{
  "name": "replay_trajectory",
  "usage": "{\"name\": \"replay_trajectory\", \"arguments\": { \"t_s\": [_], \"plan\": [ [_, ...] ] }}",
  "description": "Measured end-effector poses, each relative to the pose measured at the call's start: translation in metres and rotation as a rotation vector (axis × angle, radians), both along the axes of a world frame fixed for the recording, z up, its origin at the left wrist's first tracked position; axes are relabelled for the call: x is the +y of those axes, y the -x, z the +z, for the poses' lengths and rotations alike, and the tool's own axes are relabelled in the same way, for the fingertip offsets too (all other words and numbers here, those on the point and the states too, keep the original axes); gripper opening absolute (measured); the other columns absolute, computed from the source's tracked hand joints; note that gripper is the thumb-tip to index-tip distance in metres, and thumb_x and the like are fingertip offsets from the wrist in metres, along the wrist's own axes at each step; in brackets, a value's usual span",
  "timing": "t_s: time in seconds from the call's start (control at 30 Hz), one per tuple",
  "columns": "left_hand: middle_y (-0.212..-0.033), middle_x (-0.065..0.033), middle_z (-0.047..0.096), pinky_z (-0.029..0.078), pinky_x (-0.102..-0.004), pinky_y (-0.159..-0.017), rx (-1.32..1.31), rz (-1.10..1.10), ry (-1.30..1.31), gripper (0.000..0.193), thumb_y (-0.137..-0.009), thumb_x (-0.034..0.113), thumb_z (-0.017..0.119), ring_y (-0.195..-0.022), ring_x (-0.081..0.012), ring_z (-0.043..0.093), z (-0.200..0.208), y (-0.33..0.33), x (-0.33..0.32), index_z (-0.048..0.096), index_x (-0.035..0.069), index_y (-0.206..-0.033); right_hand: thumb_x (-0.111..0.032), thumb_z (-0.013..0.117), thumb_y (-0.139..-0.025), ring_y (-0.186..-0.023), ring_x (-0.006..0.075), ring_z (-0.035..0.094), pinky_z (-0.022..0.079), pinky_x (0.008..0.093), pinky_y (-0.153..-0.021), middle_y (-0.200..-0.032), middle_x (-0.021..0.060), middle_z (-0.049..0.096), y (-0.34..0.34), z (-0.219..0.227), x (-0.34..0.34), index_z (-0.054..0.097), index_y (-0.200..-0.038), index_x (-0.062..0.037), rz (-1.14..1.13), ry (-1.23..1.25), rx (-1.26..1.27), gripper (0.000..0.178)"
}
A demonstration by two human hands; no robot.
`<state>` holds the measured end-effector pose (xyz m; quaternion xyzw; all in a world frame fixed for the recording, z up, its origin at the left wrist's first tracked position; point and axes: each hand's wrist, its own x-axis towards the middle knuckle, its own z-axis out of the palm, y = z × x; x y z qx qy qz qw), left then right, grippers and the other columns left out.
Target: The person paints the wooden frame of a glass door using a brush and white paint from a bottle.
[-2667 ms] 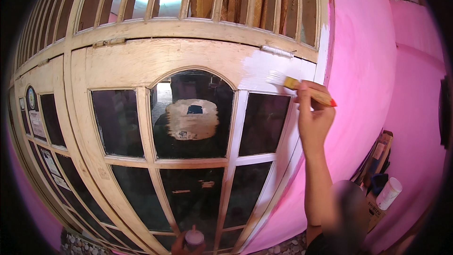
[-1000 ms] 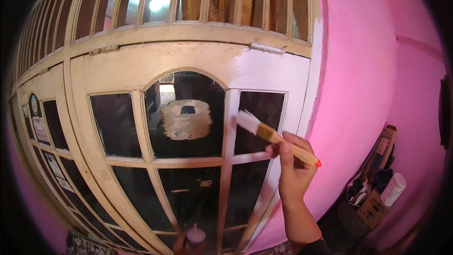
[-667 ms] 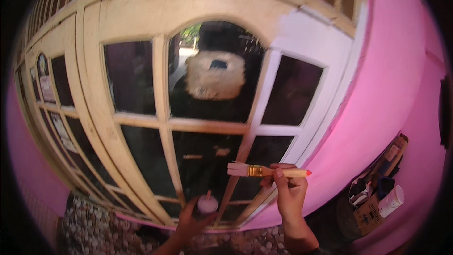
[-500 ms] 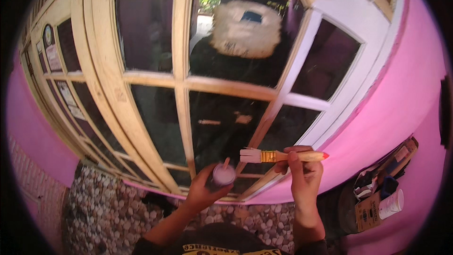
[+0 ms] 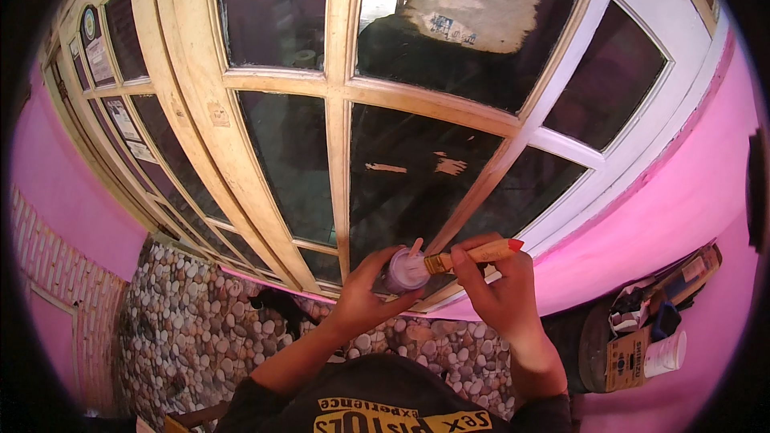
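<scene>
My left hand [image 5: 370, 293] is wrapped round a small cup of pale paint [image 5: 397, 281], with a flat wooden stick [image 5: 416, 247] standing up out of it. My right hand [image 5: 499, 285] grips a paintbrush [image 5: 481, 254] by its wooden, red-tipped handle. The brush's pale, paint-covered bristles are at the cup's mouth, touching or just inside it. Before me stands a wooden window frame [image 5: 433, 110] with dark glass panes; its right part [image 5: 561, 147] carries white paint, while the middle and left look yellowish and bare.
Pink wall [image 5: 642, 224] borders the frame on the right. At the lower right are a cardboard box [image 5: 628, 361], a white bucket [image 5: 666, 353] and a dark round container. Pebbled ground [image 5: 192, 337] lies below. Something black [image 5: 281, 305] is near the frame's foot.
My right hand has brought the brush down and left, so its bristles meet the cup. The cup has shifted slightly right and up. The view has tilted lower.
</scene>
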<state>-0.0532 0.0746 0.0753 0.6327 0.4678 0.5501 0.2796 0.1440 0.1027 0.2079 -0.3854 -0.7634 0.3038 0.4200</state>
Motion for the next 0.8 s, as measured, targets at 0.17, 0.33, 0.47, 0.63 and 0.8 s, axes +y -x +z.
{"name": "replay_trajectory", "arguments": {
  "t_s": [0.17, 0.33, 0.47, 0.63, 0.8],
  "plan": [
    [-0.126, -0.0187, 0.066, 0.053, -0.0395, -0.099, -0.012, 0.019, 0.006, 0.072, -0.077, 0.020, 0.093, -0.116, -0.0308, 0.068, -0.001, 0.001, -0.001, 0.058, 0.000, -0.136, -0.012, 0.071, -0.099, -0.066, 0.0109, 0.065, 0.046, 0.0264, -0.056, -0.084, 0.0094, 0.073, 0.001, -0.007, 0.007, 0.071, -0.100, 0.0013, 0.014, -0.008, -0.026, 0.014],
    [-0.126, -0.0194, 0.066, 0.054, -0.0394, -0.099, -0.014, 0.023, 0.002, 0.072, -0.076, 0.020, 0.093, -0.116, -0.0317, 0.068, 0.000, 0.002, -0.001, 0.058, 0.000, -0.136, -0.011, 0.071, -0.098, -0.068, 0.0102, 0.065, 0.048, 0.0261, -0.059, -0.085, 0.0074, 0.074, 0.002, -0.003, 0.007, 0.071, -0.100, 0.0016, -0.008, 0.056, 0.001, 0.013],
    [-0.126, -0.0195, 0.066, 0.054, -0.0391, -0.099, -0.003, 0.027, -0.001, 0.071, -0.076, 0.020, 0.093, -0.116, -0.0317, 0.068, 0.001, 0.003, 0.001, 0.058, -0.001, -0.135, -0.011, 0.070, -0.100, -0.071, 0.0104, 0.067, 0.050, 0.0251, -0.062, -0.086, 0.0064, 0.074, -0.006, -0.006, 0.011, 0.070, -0.102, 0.0018, -0.044, 0.118, 0.162, 0.013],
    [-0.126, -0.0192, 0.066, 0.054, -0.0388, -0.098, -0.016, 0.022, -0.001, 0.071, -0.076, 0.020, 0.093, -0.115, -0.0313, 0.068, 0.001, 0.001, 0.002, 0.058, -0.001, -0.135, -0.011, 0.068, -0.101, -0.067, 0.0131, 0.067, 0.052, 0.0259, -0.060, -0.082, 0.0102, 0.072, -0.008, -0.009, 0.016, 0.065, -0.108, 0.0028, -0.081, 0.347, 0.385, 0.015],
    [-0.126, -0.0185, 0.067, 0.054, -0.0381, -0.097, -0.023, 0.012, -0.007, 0.071, -0.076, 0.019, 0.093, -0.115, -0.0306, 0.068, 0.002, -0.001, 0.002, 0.059, 0.000, -0.135, -0.013, 0.065, -0.103, -0.061, 0.0159, 0.067, 0.050, 0.0265, -0.056, -0.080, 0.0116, 0.071, -0.019, -0.035, 0.028, 0.065, -0.103, 0.0016, -0.087, 0.463, 0.547, 0.015]
  ]
}}
